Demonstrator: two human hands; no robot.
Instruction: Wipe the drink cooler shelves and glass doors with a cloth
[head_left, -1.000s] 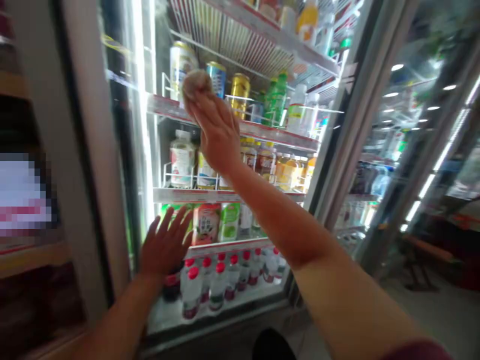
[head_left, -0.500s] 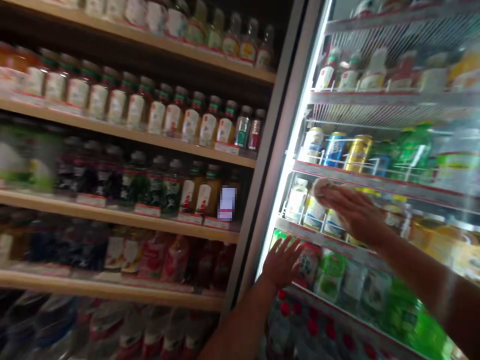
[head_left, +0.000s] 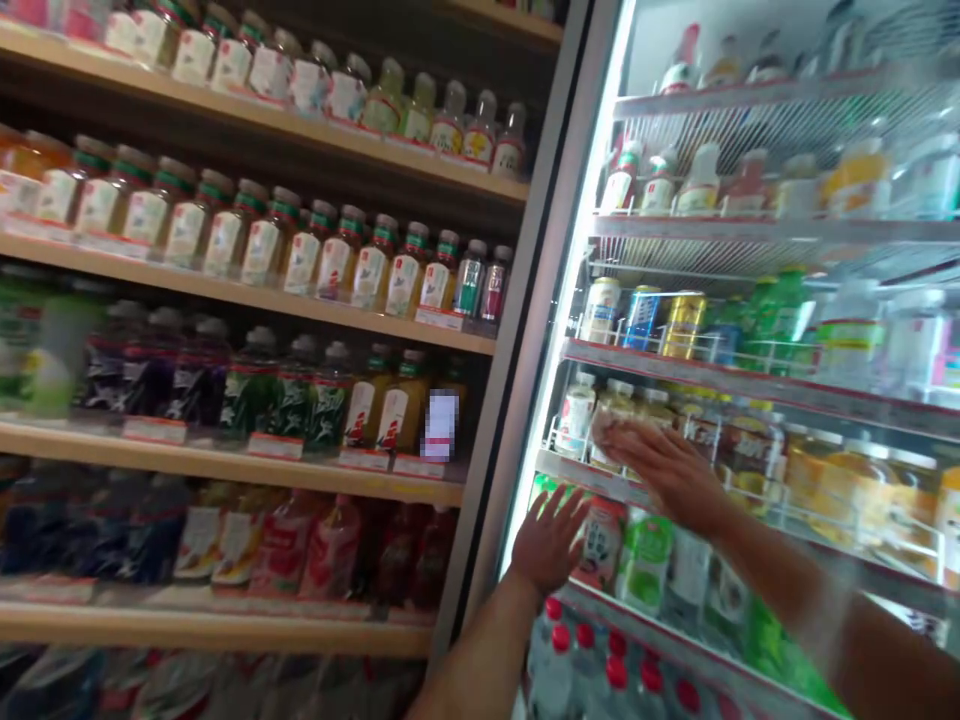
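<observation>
My right hand (head_left: 667,470) reaches in from the right with its fingers flat over a crumpled pale cloth (head_left: 611,418). That cloth appears to be against the glass door (head_left: 847,620) of a lit drinks cooler, in front of a row of small bottles. Lower and to the left, my left hand (head_left: 551,540) is open, its fingers spread near the cooler's left edge. Behind the left fingers stand a red carton (head_left: 602,535) and a green carton (head_left: 645,560). Whether the left palm touches the glass is hard to tell.
A metal frame (head_left: 517,370) divides the cooler from open wooden shelves (head_left: 300,280) on the left, which hold rows of bottled drinks. Cans (head_left: 682,322) stand above my right hand. Red-capped bottles (head_left: 555,660) fill the cooler's bottom.
The view has shifted, with the shelves now lower and further left in it. My right hand and the cloth have slid slightly down across the cooler front. My left hand stays spread at nearly the same spot.
</observation>
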